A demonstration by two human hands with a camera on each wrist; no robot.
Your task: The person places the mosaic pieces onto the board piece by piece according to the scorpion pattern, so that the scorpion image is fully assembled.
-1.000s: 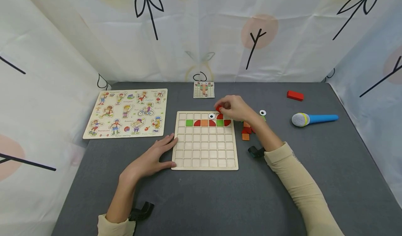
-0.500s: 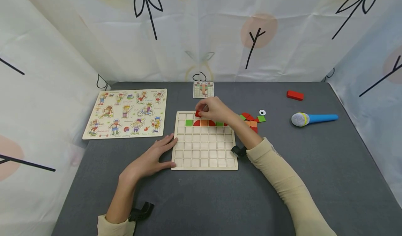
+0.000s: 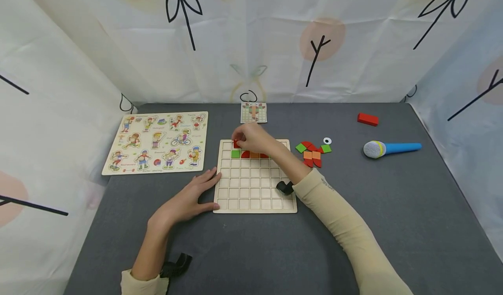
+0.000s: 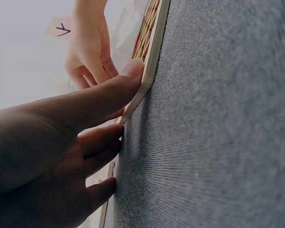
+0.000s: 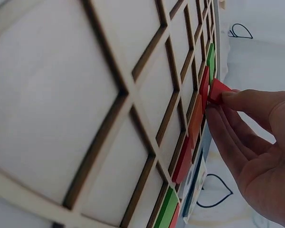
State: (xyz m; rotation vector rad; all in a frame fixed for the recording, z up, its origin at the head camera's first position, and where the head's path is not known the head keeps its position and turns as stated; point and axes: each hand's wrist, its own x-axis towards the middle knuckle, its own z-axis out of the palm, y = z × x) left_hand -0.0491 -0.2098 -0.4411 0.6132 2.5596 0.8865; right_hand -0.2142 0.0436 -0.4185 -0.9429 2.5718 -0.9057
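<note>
In the head view a wooden grid board (image 3: 249, 183) lies on the grey table. Its upper rows carry a green square tile (image 3: 235, 154), red quarter-round tiles and an orange square tile (image 3: 254, 155). My right hand (image 3: 255, 138) pinches a red tile (image 5: 217, 90) between thumb and fingers over the top row, near the green tile. The right wrist view shows that tile tilted above the board. My left hand (image 3: 189, 200) rests at the board's left edge, thumb and fingertips touching it with fingers spread. The right hand and forearm cover part of the upper rows.
Right of the board lie loose red, green and orange tiles (image 3: 312, 155) and a white ring piece (image 3: 327, 141). Farther right are a toy microphone (image 3: 391, 149) and a red block (image 3: 367, 119). A picture puzzle board (image 3: 155, 143) lies left; a small pattern card (image 3: 253, 112) lies behind.
My right hand has moved left along the board's top rows with the red tile, from the right side to the upper left. The left hand has stayed at the board's edge.
</note>
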